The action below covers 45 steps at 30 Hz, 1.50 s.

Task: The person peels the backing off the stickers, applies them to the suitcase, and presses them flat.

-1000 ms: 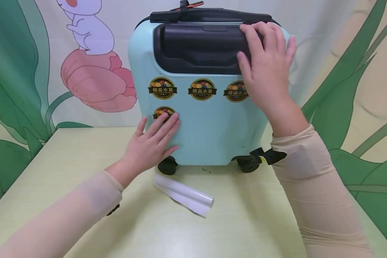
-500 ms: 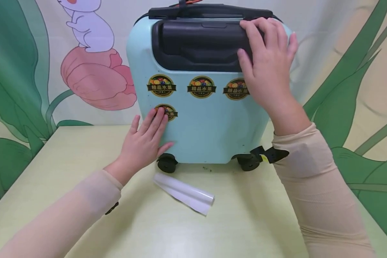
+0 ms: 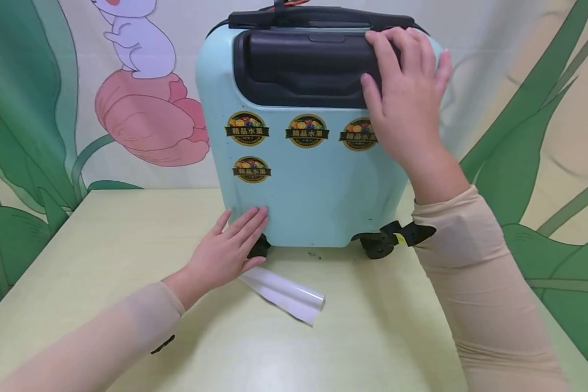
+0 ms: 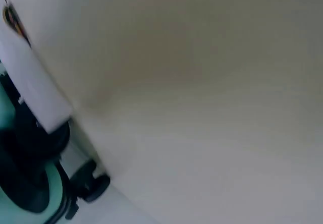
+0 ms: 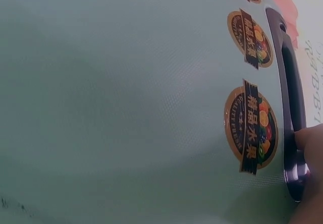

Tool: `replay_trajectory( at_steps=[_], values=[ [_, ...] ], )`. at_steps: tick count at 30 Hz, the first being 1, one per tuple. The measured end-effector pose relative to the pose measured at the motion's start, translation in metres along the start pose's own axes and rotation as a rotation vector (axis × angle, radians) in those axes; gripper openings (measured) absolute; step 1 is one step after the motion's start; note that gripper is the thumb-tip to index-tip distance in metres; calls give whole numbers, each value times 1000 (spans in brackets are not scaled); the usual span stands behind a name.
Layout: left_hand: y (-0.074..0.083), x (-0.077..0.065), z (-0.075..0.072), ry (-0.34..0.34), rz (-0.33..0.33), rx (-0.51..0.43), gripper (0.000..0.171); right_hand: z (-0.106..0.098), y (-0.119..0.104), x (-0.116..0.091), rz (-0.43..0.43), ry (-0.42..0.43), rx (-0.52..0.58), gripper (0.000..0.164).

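L hand (image 3: pixel 222 253) is lying nr the lower-left corner of the light-blue suitcase (image 3: pixel 318 196), fingers straight & close together, holding nothing; fingertips are overlapping the shell, tho contact is hard to tell. To its left, the worktop (image 3: pixel 98 239) is stretching to a slanting side edge, its back edge running along the rabbit-print backdrop (image 3: pixel 152 49). Suitcase is standing upright on wheels, up & right of L hand, which is partly hiding the left wheel (image 3: pixel 261 247). Fourth sticker (image 3: pixel 252 170) is sitting above L fingertips, below the leftmost of the top-row stickers (image 3: pixel 306 131); plain shell is running from it to the right edge. Rolled white paper (image 3: pixel 289 296) is lying in front, left end beside L thumb, long axis slanting down-right, L hand nearer. R hand (image 3: pixel 406 98) is resting on the right end of the black handle panel (image 3: pixel 304 68), fingers spread, slightly bent, not wrapping it. Right wheel (image 3: pixel 378 247) is showing lower down.
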<state>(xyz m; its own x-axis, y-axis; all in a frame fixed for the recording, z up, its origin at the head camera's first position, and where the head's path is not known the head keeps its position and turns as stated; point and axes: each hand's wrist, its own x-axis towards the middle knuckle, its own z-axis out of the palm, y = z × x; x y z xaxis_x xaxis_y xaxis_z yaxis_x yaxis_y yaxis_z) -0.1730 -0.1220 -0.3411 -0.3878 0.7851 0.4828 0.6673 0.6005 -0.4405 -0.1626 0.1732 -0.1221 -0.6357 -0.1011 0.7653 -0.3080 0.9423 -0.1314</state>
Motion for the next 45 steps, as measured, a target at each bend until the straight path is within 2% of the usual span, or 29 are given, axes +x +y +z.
replay_trajectory(
  at_steps=[5, 7, 9, 11, 14, 16, 17, 19, 23, 26, 29, 32, 35, 37, 39, 41, 45],
  values=[
    [14, -2, -7, -59, 27, -27, 68, -3, -1, 1, -13, -11, -5, 46],
    [19, -3, -11, -79, 71, -34, 66, -3, -1, 0, -9, -15, -1, 47],
    [23, -5, -13, -90, 132, -58, 62, -2, -1, -2, -38, 24, 34, 47],
    [27, -9, -14, -65, 187, -99, 55, 2, 0, -8, -115, 119, 93, 45],
    [33, -15, -13, -4, 278, -179, 39, 10, -3, -23, -304, 277, 216, 38],
    [36, -19, -10, 24, 323, -215, 27, 15, -7, -39, -422, 290, 280, 36],
    [37, -21, -8, 29, 340, -228, 23, 16, -10, -49, -462, 252, 310, 35],
    [38, -24, -5, 22, 356, -244, 17, 20, -15, -71, -506, 112, 371, 33],
    [39, -26, -2, -7, 346, -243, 12, 32, -16, -119, -507, -181, 463, 32],
    [40, -25, 1, -40, 326, -236, 11, 39, -14, -149, -480, -313, 533, 31],
    [41, -24, 4, -85, 300, -212, 9, 42, -13, -171, -414, -429, 583, 30],
    [40, -23, 5, -142, 277, -185, 10, 46, -13, -185, -325, -537, 602, 29],
    [38, -21, 2, -177, 203, -241, 10, 51, -13, -194, -267, -585, 615, 29],
    [37, -17, -1, -185, 127, -346, 8, 53, -14, -198, -249, -578, 632, 29],
    [37, -14, -5, -201, 33, -501, 6, 56, -15, -201, -236, -560, 652, 28],
    [36, -10, -9, -253, -59, -674, 8, 60, -16, -203, -217, -548, 673, 28],
    [37, -5, -14, -397, -273, -1028, 9, 69, -20, -209, -180, -519, 703, 24]
  ],
)
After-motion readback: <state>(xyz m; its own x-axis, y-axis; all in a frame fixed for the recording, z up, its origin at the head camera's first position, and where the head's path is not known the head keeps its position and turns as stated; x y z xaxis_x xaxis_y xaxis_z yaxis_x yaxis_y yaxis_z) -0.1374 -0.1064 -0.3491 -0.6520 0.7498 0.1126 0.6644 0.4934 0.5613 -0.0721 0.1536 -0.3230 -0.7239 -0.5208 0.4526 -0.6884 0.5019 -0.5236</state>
